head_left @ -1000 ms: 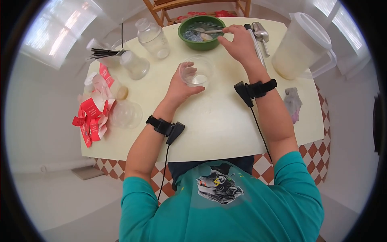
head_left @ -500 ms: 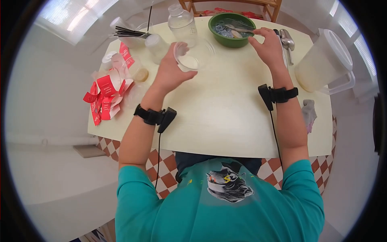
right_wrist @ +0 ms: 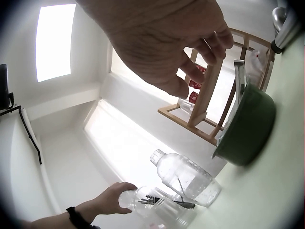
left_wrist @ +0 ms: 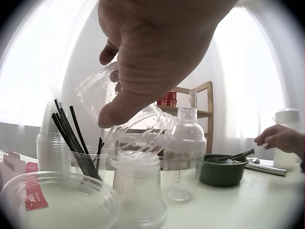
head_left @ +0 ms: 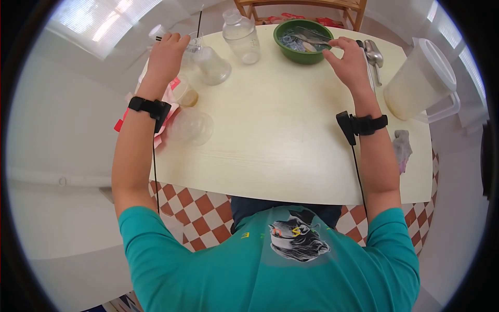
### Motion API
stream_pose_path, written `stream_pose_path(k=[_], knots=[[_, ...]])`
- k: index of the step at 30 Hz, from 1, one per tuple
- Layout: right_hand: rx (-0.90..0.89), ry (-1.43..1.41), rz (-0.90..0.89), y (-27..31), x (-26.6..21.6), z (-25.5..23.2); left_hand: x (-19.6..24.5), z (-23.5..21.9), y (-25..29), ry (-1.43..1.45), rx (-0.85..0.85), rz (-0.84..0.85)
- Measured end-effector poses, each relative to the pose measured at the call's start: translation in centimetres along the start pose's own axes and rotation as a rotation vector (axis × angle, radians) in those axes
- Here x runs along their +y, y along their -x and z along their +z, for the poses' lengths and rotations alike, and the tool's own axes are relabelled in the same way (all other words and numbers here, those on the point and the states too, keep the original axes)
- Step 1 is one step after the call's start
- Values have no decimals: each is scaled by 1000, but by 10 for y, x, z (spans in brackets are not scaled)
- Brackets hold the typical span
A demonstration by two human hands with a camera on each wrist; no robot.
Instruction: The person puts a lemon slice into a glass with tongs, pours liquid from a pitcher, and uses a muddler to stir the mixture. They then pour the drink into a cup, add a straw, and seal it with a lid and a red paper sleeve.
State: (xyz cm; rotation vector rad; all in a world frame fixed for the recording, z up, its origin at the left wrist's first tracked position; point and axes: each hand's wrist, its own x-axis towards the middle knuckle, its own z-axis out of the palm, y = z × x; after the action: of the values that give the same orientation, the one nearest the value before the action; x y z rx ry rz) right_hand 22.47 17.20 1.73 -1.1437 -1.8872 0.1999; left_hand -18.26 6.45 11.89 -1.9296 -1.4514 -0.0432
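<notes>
My left hand [head_left: 167, 60] is raised over the far left of the table and grips a clear plastic cup [left_wrist: 93, 90]. The cup tilts close above an upside-down clear cup [left_wrist: 138, 191], overlapping its top in the left wrist view. Black straws [left_wrist: 76, 140] stand in another cup just left of it. Most of the held cup is hidden behind the hand in the head view. My right hand [head_left: 348, 62] hovers beside the green bowl [head_left: 304, 56], fingers loosely bent and holding nothing. Metal tongs [left_wrist: 240, 155] lean out of the bowl, near those fingertips.
A clear shaker bottle [head_left: 241, 41] stands between the cups and the bowl. At the right are a metal scoop [head_left: 373, 54], a lidded pitcher [head_left: 421, 78] and a grey cloth [head_left: 402, 148]. Left, a clear lid [head_left: 192, 127] lies by red-and-white packaging [head_left: 169, 106].
My left hand has carried the clear cup left and away from me, from mid-table to the straws and cups. The right hand stays by the bowl while the head view has shifted.
</notes>
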Motion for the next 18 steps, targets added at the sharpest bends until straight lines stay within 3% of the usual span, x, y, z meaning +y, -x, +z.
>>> stream_pose_path(k=[9,15,17,18], knots=[[14,-14,11,-1,-4,-5,31,31,-17,-42,-100,234],[14,-32,16,-1,-4,-7,34,22,-8,-75,38,256],[14,-19,0,-1,-4,-6,21,18,3,72,24,-27],[13,-30,6,-2,-6,-8,17,16,12,72,23,-26]])
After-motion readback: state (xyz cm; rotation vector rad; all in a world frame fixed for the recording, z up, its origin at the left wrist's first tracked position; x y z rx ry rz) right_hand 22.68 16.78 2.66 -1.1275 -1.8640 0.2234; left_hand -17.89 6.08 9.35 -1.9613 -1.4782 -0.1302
